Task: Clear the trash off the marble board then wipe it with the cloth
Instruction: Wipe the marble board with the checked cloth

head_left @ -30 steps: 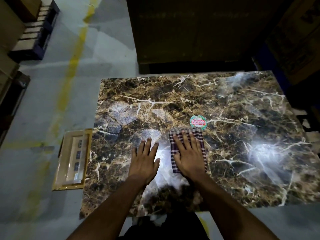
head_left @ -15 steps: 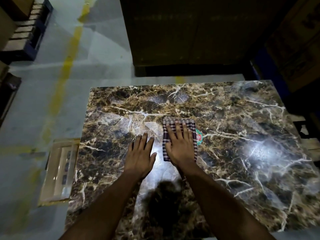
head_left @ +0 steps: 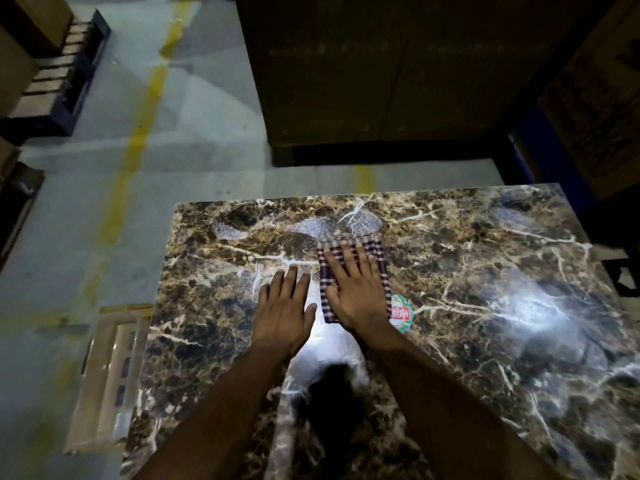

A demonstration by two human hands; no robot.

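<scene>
Grey concrete floor (head_left: 207,140) fills the far half of the scene, smooth and dull, with a worn yellow painted stripe (head_left: 138,140) running down it, and over at the far left a dark slatted pallet (head_left: 59,81) sits against the edge. Down at the lower left, a shallow rectangular tray with a pale golden rim (head_left: 104,379) lies on the floor, touching the board's left edge, and it's blurred, so its contents can't be made out. Now the main stage: the big polished brown marble board (head_left: 485,306), mottled dark and tan with white veins, glossy enough to throw back bright glare patches and a dark shadow near the front edge. On it, the left hand (head_left: 282,317) lies flat, palm down, fingers straight and close together, holding nothing, just resting on bare stone. Right beside it, the right hand (head_left: 356,289) is spread flat too, fingers extended, pressing down on the folded checked cloth in dark purple and white (head_left: 329,271), which lies near the middle of the board toward its far edge. Peeking out just right of that wrist, partly under the cloth's edge, there's a round green, white and red sticker (head_left: 401,313) stuck flat to the marble. Beyond the board looms a large dark cardboard-coloured block (head_left: 381,74), and more dim boxes (head_left: 588,98) stand at the far right.
</scene>
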